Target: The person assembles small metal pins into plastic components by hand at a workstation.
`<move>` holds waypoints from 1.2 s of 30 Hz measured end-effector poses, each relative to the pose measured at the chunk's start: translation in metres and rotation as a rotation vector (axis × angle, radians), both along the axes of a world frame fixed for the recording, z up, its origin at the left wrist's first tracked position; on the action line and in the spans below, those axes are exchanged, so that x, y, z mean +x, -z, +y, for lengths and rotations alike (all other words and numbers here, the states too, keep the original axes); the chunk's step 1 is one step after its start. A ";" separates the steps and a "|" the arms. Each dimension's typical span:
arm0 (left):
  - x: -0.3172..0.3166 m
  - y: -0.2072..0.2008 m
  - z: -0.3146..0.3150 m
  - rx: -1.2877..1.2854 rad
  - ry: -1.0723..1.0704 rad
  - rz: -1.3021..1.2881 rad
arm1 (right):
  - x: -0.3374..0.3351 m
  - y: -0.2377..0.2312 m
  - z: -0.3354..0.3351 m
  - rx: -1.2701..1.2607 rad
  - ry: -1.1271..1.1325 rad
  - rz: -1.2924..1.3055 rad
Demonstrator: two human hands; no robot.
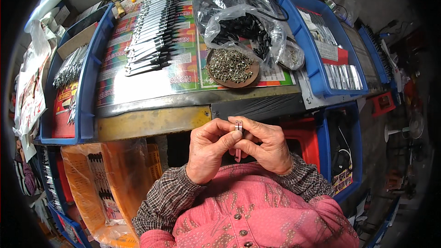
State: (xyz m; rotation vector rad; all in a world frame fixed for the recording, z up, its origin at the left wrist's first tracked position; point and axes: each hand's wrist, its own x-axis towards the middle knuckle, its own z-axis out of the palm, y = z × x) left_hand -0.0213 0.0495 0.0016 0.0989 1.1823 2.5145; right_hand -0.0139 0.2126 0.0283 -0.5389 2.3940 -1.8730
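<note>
My left hand and my right hand meet in front of my chest, just off the bench's near edge. Thumbs and fingers of both are pinched around a small, narrow, shiny metal piece. It is held upright, and pinkish reflections show along its lower end below the thumbs. My fingers hide much of it, so its exact kind is unclear. Beyond the hands, a round brown dish holds many tiny metal pins. Behind the dish lies a clear plastic bag of small black parts.
Slim silver strips with black ends lie in a long row on the bench. Blue trays with metal parts flank it. Below stand an orange basket lined with plastic, a red stool and another blue tray.
</note>
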 end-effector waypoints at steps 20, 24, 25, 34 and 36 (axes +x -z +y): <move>-0.003 -0.008 -0.022 -0.084 0.331 0.041 | -0.021 -0.024 0.018 -0.029 -0.257 -0.051; -0.007 -0.013 -0.024 -0.101 0.394 0.045 | -0.022 -0.020 0.023 -0.072 -0.312 -0.023; -0.008 -0.015 -0.024 -0.107 0.402 0.043 | -0.022 -0.020 0.023 -0.087 -0.311 -0.020; -0.005 -0.018 0.004 -0.487 -0.179 0.486 | -0.027 -0.011 0.017 -0.182 -0.046 0.018; -0.005 -0.021 0.004 -0.636 -0.203 0.549 | -0.027 -0.007 0.014 -0.198 -0.036 0.037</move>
